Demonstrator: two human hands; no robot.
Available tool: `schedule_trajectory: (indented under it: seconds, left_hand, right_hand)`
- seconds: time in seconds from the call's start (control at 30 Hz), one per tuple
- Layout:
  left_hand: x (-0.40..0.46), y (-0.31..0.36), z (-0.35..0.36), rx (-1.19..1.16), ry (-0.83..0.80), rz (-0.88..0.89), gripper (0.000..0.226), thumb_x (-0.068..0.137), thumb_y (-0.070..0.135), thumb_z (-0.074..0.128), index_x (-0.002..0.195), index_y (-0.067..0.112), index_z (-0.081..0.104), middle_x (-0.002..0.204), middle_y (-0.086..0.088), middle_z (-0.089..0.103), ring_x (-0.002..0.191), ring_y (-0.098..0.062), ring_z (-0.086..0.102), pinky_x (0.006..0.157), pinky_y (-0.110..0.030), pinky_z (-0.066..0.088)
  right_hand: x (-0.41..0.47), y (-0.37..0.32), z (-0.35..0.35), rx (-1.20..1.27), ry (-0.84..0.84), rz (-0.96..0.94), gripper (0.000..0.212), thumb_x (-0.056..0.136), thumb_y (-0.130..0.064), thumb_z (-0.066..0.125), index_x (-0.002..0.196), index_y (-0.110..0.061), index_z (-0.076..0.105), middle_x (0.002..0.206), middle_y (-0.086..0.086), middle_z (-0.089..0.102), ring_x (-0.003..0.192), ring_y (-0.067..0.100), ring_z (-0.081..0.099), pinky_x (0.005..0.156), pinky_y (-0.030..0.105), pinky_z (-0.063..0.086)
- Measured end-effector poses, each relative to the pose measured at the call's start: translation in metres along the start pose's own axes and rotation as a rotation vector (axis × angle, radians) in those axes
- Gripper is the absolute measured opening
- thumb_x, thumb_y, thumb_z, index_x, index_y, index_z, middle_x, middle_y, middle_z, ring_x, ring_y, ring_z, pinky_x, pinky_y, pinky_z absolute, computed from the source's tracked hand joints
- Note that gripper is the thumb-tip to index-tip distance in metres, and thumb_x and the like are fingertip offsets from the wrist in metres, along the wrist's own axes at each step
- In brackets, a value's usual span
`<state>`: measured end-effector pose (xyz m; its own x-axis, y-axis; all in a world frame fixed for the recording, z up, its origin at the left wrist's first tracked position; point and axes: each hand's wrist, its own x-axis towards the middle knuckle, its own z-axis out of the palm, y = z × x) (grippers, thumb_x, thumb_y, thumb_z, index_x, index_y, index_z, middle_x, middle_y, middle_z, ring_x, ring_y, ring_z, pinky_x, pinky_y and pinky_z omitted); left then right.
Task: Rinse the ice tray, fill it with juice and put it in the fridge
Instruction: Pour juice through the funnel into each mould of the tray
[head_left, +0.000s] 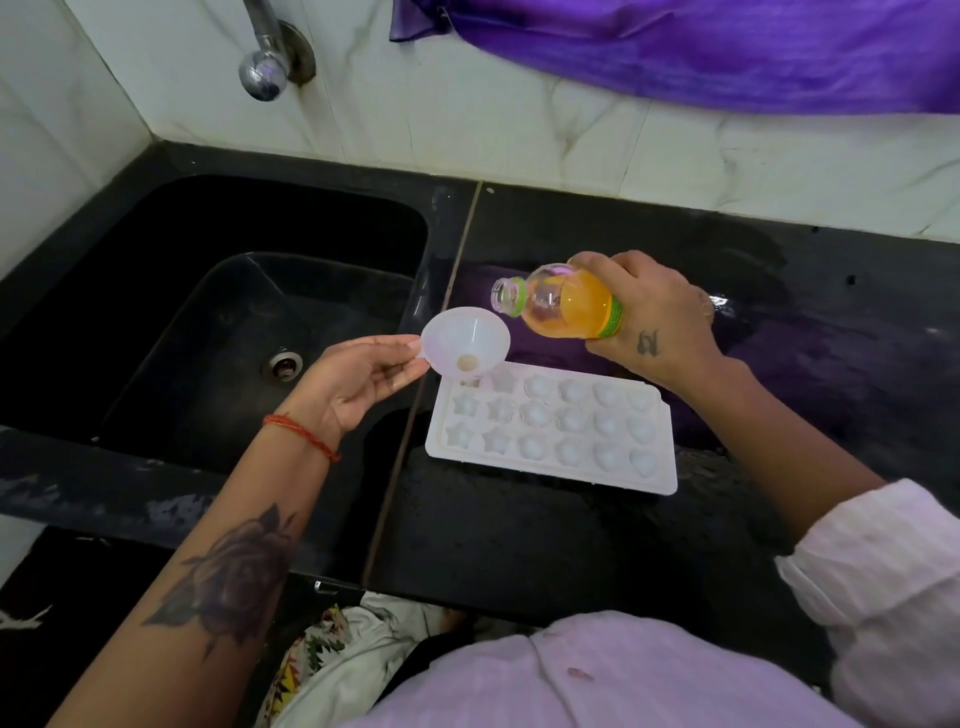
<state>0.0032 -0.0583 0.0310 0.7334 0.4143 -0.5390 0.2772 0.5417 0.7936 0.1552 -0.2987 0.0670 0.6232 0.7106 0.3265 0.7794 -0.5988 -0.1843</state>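
A white ice tray (551, 470) with star, round and heart moulds lies flat on the black counter just right of the sink. My left hand (363, 379) holds a small white funnel (457, 335) by its tab over the tray's far left corner, spout pointing down into a mould. My right hand (654, 317) grips an uncapped clear bottle of orange juice (566, 306), tipped sideways with its mouth just above and right of the funnel's rim. No juice is seen flowing. The moulds look pale.
A black sink (218, 312) with a drain (284, 365) lies to the left, a chrome tap (265, 67) above it on the tiled wall. Purple cloth (701, 47) hangs at the back right. The black counter (519, 535) looks wet.
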Motion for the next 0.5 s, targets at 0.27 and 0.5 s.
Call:
schedule_trajectory:
  seconds: [0.27, 0.5]
  left_hand:
    - [0.003, 0.0, 0.0, 0.004, 0.004, -0.006, 0.011, 0.082, -0.004, 0.059, 0.089, 0.0, 0.066, 0.076, -0.007, 0.075, 0.074, -0.015, 0.073, 0.059, -0.018, 0.056]
    - [0.004, 0.001, 0.0, 0.002, -0.003, -0.006, 0.012, 0.082, -0.003, 0.059, 0.092, 0.0, 0.066, 0.077, -0.007, 0.076, 0.076, -0.014, 0.073, 0.059, -0.018, 0.055]
  right_hand:
    - [0.007, -0.002, 0.003, -0.117, -0.079, 0.003, 0.065, 0.072, -0.031, 0.077, 0.13, -0.024, 0.048, 0.115, 0.015, 0.059, 0.104, 0.032, 0.057, 0.087, 0.043, 0.044]
    - [0.012, -0.001, 0.004, -0.195, -0.103, -0.005, 0.065, 0.076, -0.03, 0.074, 0.133, -0.027, 0.044, 0.119, 0.014, 0.057, 0.109, 0.032, 0.054, 0.093, 0.043, 0.04]
